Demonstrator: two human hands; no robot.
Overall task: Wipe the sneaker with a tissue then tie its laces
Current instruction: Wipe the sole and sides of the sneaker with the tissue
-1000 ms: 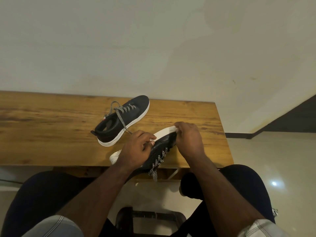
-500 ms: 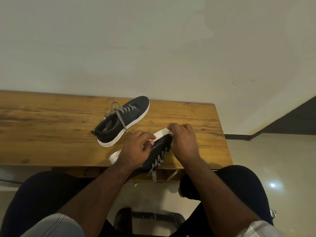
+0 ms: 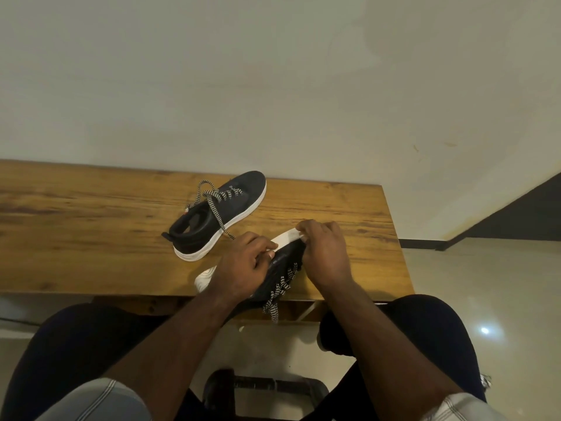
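Gripping the dark knit sneaker with a white sole (image 3: 283, 262), the left hand (image 3: 243, 265) is curling its fingers round the shoe's upper, holding it tipped on its side at the near edge of the long wooden table (image 3: 76, 238). Its black-and-white zigzag laces (image 3: 277, 294) are dangling over that edge. Further right, the right hand (image 3: 326, 253) is lying over the toe end, fingertips curling onto the white sole; whether a tissue is under them is hidden. Behind, a second matching sneaker (image 3: 218, 215) is sitting upright.

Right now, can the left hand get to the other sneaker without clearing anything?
Probably yes: the other sneaker sits just beyond the left hand with bare table between, but that hand is holding the tilted sneaker.
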